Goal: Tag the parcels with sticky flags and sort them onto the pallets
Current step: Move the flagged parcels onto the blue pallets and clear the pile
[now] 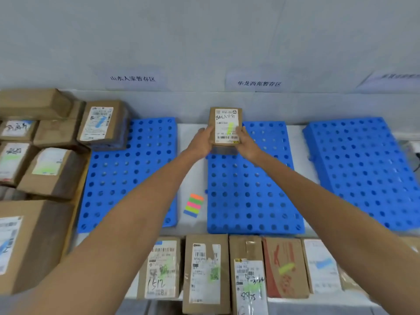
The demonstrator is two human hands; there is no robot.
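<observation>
Found a heap of parcels [45, 155] at far left, several already flagged. Counted just one blue-flagged parcel [102, 123] on the left pallet [127, 178]. Noted the sticky flags [193, 205] lying between pallets. Saw left hand [202, 142] and right hand [246, 142] gripping a yellow-flagged parcel [226, 126] by its sides at the middle pallet [250, 189]'s far end. Saw no parcel on the right pallet [363, 173]. Found the near row of flagged parcels [204, 269] unsorted; judged sorting barely begun

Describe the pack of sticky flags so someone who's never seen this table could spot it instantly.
Find the three blue perforated pallets. In the white gap between the left pallet and the middle pallet, near their front ends, lies the pack of sticky flags. It alone is a small stack of bright stripes, orange down to blue, unlike the brown parcels around.
</observation>
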